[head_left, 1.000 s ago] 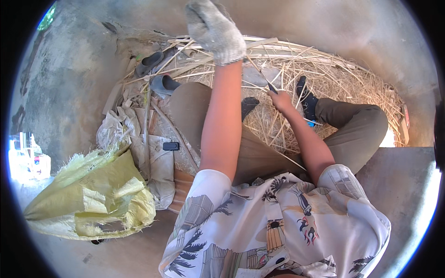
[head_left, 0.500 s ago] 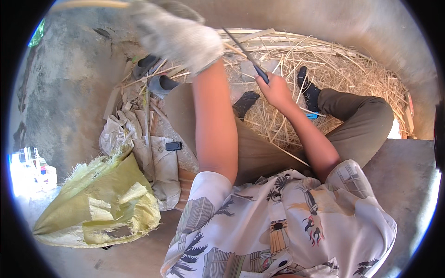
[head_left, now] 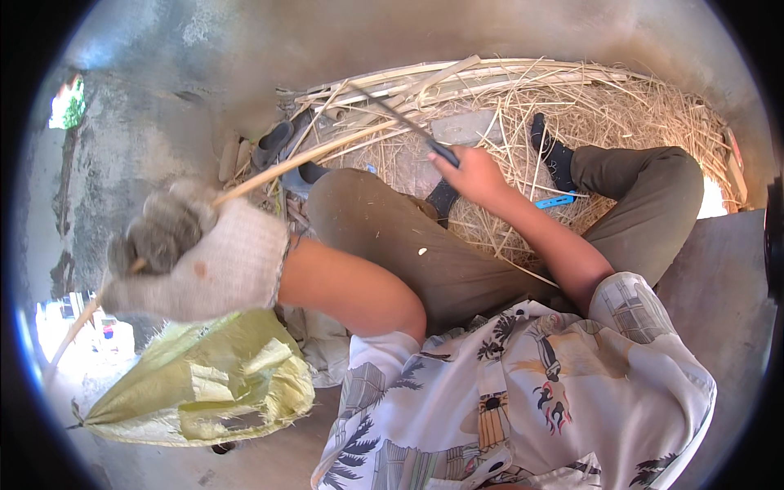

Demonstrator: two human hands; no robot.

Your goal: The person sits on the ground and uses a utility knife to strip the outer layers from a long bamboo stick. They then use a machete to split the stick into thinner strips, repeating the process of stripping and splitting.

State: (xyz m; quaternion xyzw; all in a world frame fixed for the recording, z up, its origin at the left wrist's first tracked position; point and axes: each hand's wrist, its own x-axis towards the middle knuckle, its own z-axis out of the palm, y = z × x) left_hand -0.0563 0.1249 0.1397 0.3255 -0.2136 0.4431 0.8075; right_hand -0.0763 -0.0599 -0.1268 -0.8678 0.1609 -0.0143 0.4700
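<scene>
My left hand, in a white knitted glove with grey on the fingers, is wrapped round a long pale strip that looks like bamboo or cane. One end of the strip runs past the glove to the lower left; the other slants up to the knife. In my bare right hand is a knife with a dark handle and a thin dark blade, pointing up and left. The blade crosses the strip's far end; whether they touch I cannot tell.
Thin shavings and loose strips cover the floor ahead, with longer strips piled along the wall. A bright blue tool lies among them. Dark shoes are at the left, and a torn yellow-green woven sack lies at lower left.
My left hand has swung from the upper middle down to the left with the strip, which now stretches across to the knife. My right hand with the knife has shifted slightly left and down.
</scene>
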